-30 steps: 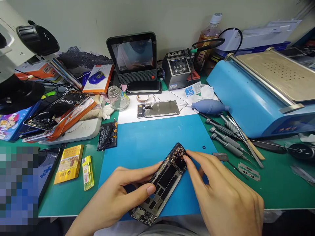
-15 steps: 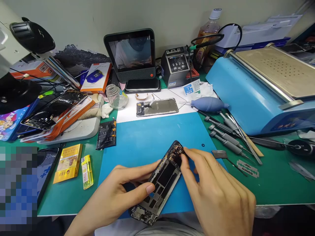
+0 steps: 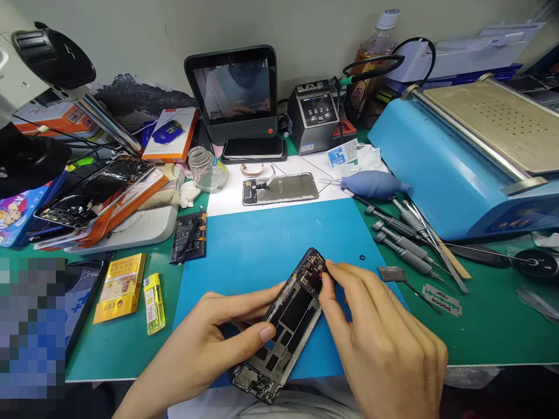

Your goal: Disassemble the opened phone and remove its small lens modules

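Note:
An opened phone frame (image 3: 288, 320) is tilted over the blue mat (image 3: 257, 244), its circuit board at the upper end and its battery bay bare. My left hand (image 3: 227, 331) is closed around its left side, thumb across the lower part and fingers beneath. With thumb and forefinger, my right hand (image 3: 375, 326) grips the upper right edge beside the board; anything small between those fingertips is hidden. Beyond the mat, a detached phone screen (image 3: 292, 189) lies face down on white paper, with a thin flex cable (image 3: 257, 170) behind it.
To the right lie a blue air blower (image 3: 373, 184), several screwdrivers (image 3: 402, 250) and a razor blade (image 3: 442, 300), before a blue heating plate machine (image 3: 437, 169). On the left are a yellow lighter (image 3: 154, 304), a gold box (image 3: 120, 289) and a glass jar (image 3: 205, 169). A microscope (image 3: 52, 64) overhangs.
Both hands keep their grip on the phone frame, which has hardly moved. My right hand has shifted very slightly left, and the camera view has shifted a little.

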